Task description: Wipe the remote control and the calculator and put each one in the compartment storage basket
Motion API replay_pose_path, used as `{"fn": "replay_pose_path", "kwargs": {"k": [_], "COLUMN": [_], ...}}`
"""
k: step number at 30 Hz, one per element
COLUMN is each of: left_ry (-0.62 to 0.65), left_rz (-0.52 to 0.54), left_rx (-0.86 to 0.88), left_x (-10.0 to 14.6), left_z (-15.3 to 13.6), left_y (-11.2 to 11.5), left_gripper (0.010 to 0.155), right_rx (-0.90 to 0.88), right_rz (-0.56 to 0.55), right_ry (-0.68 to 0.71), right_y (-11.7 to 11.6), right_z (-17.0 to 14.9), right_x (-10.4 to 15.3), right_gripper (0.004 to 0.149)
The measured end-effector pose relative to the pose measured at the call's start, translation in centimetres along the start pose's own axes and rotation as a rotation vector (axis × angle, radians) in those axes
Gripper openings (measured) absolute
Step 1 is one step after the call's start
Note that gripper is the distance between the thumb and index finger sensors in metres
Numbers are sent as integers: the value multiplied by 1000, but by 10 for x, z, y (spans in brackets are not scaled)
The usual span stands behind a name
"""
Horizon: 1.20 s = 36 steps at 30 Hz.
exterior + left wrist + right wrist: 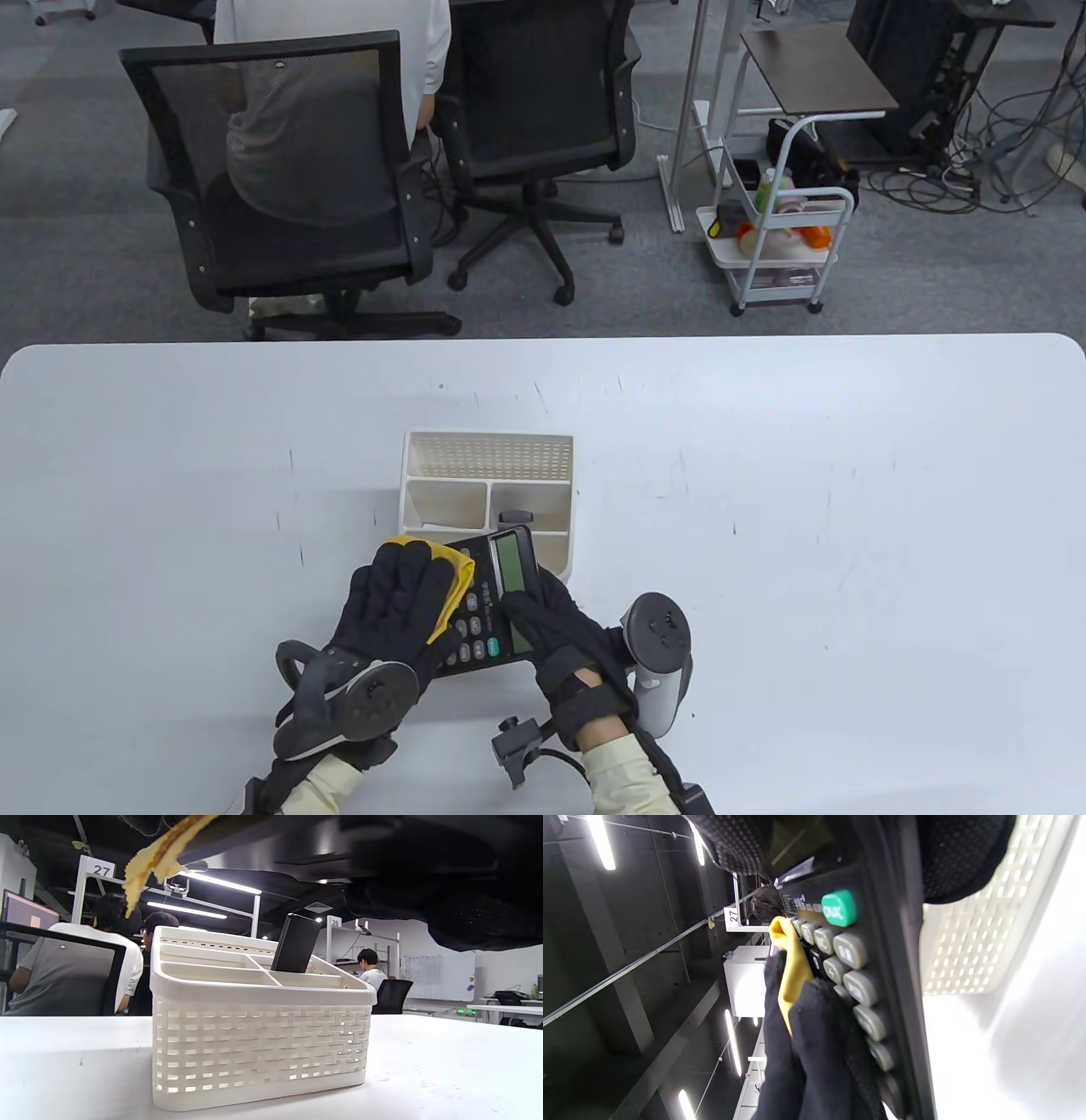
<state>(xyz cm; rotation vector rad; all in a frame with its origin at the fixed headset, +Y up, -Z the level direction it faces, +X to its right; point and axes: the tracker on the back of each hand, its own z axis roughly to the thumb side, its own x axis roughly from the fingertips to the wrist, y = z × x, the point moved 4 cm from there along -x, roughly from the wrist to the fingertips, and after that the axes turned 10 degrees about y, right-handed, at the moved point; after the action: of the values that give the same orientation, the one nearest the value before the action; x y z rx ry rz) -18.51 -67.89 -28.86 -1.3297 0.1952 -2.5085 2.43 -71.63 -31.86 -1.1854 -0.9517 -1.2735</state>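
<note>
The left hand (399,594) presses a yellow cloth (454,586) flat-fingered on the calculator (492,603), just at the basket's (488,475) 6 o'clock; the right hand (551,628) apparently grips its edge. Wipe evenly while bracing; the remote control (295,943) stands inside.

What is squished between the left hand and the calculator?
A yellow cloth. In the table view the left hand lies flat on it, pressing it onto the calculator keys. The right wrist view shows the cloth tucked under the fingers too.
</note>
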Motion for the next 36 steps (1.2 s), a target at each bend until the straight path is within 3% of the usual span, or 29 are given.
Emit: {"fn": "replay_pose_path", "kwargs": {"k": [8,11,16,19,25,28,36], "left_ry": [179,162,-12,-42,166,150,-46], "left_rz": [2,8,22,16,2,3,-42], "left_rx": [-7,0,42,51,30,15,91], "left_x": [-5,-5,-1,0,-6,-7,-1], "left_z": [29,25,4,5,36,34,4], "left_y": [5,4,-1,-2,4,3,6], "left_gripper": [64,64,64,65,64,64,66], "right_rx": [61,62,49,50,82,62,134], "right_rz": [26,33,54,61,55,62,108], "right_ry": [14,18,33,48,60,57,85], "right_y": [-1,-2,-7,-11,-9,-9,-19], "right_z": [-1,-1,0,0,-1,-1,1], "right_x": [0,0,0,0,1,0,1], "right_gripper": [65,65,65,65,66,66,66]}}
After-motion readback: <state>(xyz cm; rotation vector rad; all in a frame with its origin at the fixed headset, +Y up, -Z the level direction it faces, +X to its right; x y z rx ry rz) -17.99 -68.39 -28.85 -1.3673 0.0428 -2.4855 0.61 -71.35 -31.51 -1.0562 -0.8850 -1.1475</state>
